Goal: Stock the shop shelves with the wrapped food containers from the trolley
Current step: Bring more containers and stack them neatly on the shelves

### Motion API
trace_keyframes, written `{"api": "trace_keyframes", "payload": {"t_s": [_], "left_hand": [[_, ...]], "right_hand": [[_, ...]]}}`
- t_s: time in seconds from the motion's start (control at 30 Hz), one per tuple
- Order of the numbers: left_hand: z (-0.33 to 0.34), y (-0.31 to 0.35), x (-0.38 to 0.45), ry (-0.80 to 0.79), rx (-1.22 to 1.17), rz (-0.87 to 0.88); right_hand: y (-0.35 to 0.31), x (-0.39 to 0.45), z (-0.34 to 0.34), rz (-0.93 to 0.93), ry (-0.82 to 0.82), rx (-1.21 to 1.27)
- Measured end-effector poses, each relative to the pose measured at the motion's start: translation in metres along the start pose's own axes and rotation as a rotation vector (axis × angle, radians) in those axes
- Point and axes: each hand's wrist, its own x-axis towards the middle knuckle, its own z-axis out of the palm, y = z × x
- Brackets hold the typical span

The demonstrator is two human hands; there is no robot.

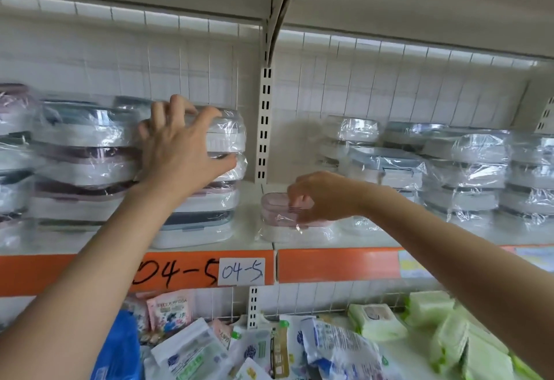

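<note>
My left hand [183,142] is spread over the top wrapped container [227,133] of a tall stack at the right end of the left shelf bay, fingers on its top and thumb under its front edge. My right hand [320,196] grips a pink-lidded wrapped container [275,211] that rests on the shelf board just right of the upright post. More stacks of wrapped containers [84,166] fill the left bay. Other stacks [467,169] stand in the right bay. The trolley is out of view.
A slotted white upright post [264,127] divides the two bays. The shelf above hangs low over the stacks. An orange shelf edge strip [335,265] carries a "04-5" label [241,271]. Below lie packets of wipes [335,349] and green packs [449,340].
</note>
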Motion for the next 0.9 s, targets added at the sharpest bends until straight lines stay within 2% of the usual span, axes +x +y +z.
{"api": "trace_keyframes", "payload": {"t_s": [0.17, 0.2, 0.27, 0.37, 0.4, 0.57, 0.7, 0.9], "left_hand": [[-0.001, 0.006, 0.004, -0.060, 0.011, -0.027], [-0.001, 0.008, 0.005, -0.067, 0.012, -0.035], [-0.002, 0.011, 0.005, -0.085, 0.020, -0.048], [0.000, 0.012, 0.001, -0.087, 0.043, -0.067], [0.000, 0.011, 0.001, -0.075, 0.048, -0.071], [0.002, 0.007, -0.001, -0.072, 0.013, -0.102], [0.003, 0.008, 0.000, -0.045, 0.014, -0.102], [-0.008, 0.011, 0.000, -0.140, 0.027, -0.092]], "right_hand": [[0.004, 0.002, -0.019, -0.023, -0.089, 0.056], [0.004, 0.004, -0.028, -0.015, -0.056, 0.088], [0.000, 0.012, -0.049, -0.017, 0.123, 0.194], [-0.011, 0.030, -0.078, -0.122, 0.364, 0.352], [-0.017, 0.038, -0.084, -0.155, 0.372, 0.374], [-0.034, 0.086, -0.084, -0.211, 0.209, 0.364], [-0.028, 0.101, -0.078, -0.255, 0.211, 0.451], [-0.031, 0.102, -0.074, -0.249, 0.242, 0.468]]}}
